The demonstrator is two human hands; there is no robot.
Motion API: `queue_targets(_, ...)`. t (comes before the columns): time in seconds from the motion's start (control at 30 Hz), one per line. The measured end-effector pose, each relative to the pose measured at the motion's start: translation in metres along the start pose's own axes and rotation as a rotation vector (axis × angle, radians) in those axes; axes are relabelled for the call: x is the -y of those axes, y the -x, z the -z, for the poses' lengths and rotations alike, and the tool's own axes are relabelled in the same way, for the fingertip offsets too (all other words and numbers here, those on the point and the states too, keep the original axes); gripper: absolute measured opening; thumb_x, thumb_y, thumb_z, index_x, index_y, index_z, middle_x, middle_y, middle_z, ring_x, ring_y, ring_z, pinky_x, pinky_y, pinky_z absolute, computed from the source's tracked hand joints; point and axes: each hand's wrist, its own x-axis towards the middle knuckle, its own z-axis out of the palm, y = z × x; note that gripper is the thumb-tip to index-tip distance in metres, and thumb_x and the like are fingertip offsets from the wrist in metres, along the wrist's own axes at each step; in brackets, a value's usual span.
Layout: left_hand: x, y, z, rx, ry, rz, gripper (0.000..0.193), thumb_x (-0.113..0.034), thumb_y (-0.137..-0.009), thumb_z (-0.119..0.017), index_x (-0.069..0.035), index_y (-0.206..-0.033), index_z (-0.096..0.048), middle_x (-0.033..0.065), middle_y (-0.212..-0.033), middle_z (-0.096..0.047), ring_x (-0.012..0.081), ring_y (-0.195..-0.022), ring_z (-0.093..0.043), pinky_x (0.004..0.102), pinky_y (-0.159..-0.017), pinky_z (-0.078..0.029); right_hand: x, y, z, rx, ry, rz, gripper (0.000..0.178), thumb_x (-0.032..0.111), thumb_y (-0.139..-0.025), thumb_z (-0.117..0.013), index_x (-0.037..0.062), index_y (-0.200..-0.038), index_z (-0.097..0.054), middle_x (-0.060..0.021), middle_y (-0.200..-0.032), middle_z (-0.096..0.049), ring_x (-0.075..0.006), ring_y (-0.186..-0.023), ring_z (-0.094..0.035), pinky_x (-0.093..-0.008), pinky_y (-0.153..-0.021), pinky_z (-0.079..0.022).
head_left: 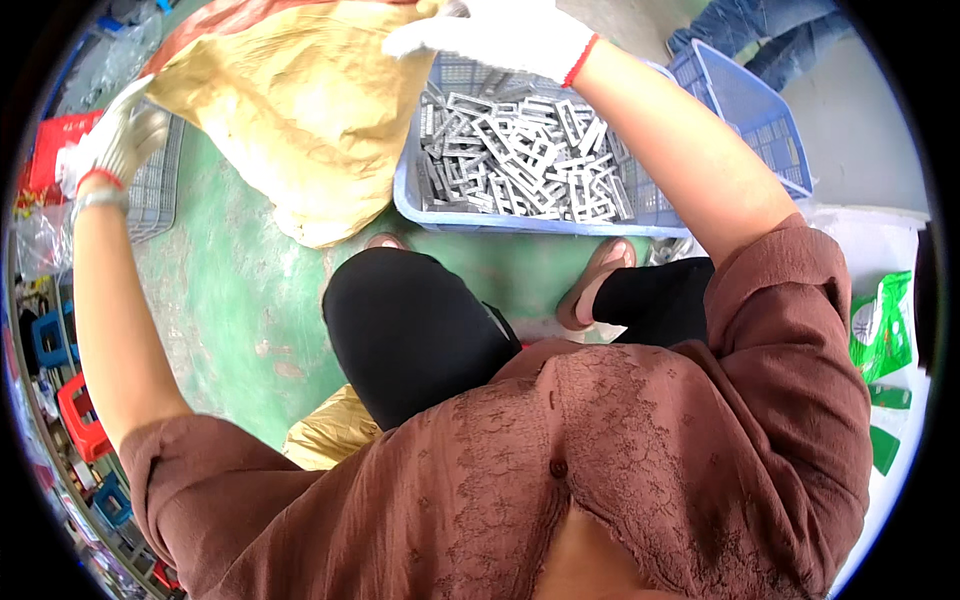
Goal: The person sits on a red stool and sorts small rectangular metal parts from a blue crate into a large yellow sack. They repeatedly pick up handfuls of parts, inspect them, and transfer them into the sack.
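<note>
Where the green floor (235, 330) shows, a yellow woven sack (300, 110) stretches above it, its right edge at the left end of a blue plastic crate (520, 224). The white-gloved right hand (490, 40), partly spread, overlaps the sack's upper-right edge; I cannot tell whether it grips. The white-gloved left hand (120, 145), loosely curled, holds the upper-left corner. Silver-grey rectangular frames (535, 160) heap inside the crate.

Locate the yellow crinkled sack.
In the head view, the yellow crinkled sack is at upper left, between the white-gloved left hand and white-gloved right hand, immediately left of the blue plastic basket.
</note>
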Motion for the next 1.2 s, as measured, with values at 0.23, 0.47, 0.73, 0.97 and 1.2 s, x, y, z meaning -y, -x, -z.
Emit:
queue_targets(0.23, -0.047, 0.130, -0.114, -0.150, -0.419, -0.426, 0.048, -0.027, -0.091, -0.072, 0.003, -0.128, -0.062, 0.0112, -0.112, -0.066, 0.0170, -0.095, -0.065, 0.0275, -0.088, -0.051, -0.153, 0.122, 0.007, 0.116, 0.066, -0.695, 0.067, 0.048, -0.079, -0.075, 0.0003, -0.124, -0.065, -0.0190, -0.123, -0.067, -0.0272, -0.116, -0.063, -0.0390, -0.094, -0.051)
queue_targets(0.47, -0.033, 0.236, -0.261, 0.156, -0.362, -0.309, 0.041, -0.020, -0.085, -0.079, -0.003, -0.121, -0.067, 0.0066, -0.099, -0.069, 0.0126, -0.086, -0.063, 0.0267, -0.083, -0.051, -0.236, 0.221, -0.067, 0.394, -0.911, -1.510, 0.062, 0.018, -0.086, -0.075, -0.0005, -0.140, -0.051, -0.0251, -0.153, -0.039, -0.0414, -0.143, -0.036, -0.0599, -0.110, -0.039)
queue_targets(0.73, -0.011, 0.204, -0.308, 0.439, -0.622, -0.240, 0.021, -0.019, -0.085, -0.074, -0.005, -0.093, -0.060, 0.0017, -0.070, -0.055, 0.0153, -0.062, -0.052, 0.0275, -0.060, -0.042, -0.254, 0.215, -0.110, 0.551, -0.016, -1.432, 0.100, 0.041, -0.067, -0.086, -0.0013, -0.147, -0.042, -0.0240, -0.138, -0.057, -0.0347, -0.127, -0.057, -0.0385, -0.105, -0.047)
queue_targets(0.97, 0.008, 0.182, -0.298, 0.496, -0.626, -0.218, 0.043, -0.012, -0.084, -0.078, 0.002, -0.122, -0.063, 0.0057, -0.083, -0.068, 0.0117, -0.076, -0.064, 0.0258, -0.072, -0.052, -0.256, 0.217, -0.133, 0.772, 0.201, -1.357, 0.122, 0.067, -0.058, -0.083, 0.0077, -0.153, -0.035, -0.0257, -0.151, -0.042, -0.0399, -0.143, -0.037, -0.0471, -0.115, -0.034)
queue_targets(1.2, 0.006, 0.181, -0.305, 0.477, -0.562, -0.205, 0.047, -0.017, -0.078, -0.083, 0.001, -0.118, -0.066, 0.0110, -0.082, -0.070, 0.0181, -0.073, -0.072, 0.0283, -0.069, -0.055, -0.273, 0.226, -0.130, 0.626, 0.009, -1.366, 0.108, 0.055, -0.061, -0.088, -0.0006, -0.143, -0.047, -0.0228, -0.138, -0.057, -0.0343, -0.127, -0.057, -0.0395, -0.105, -0.046)
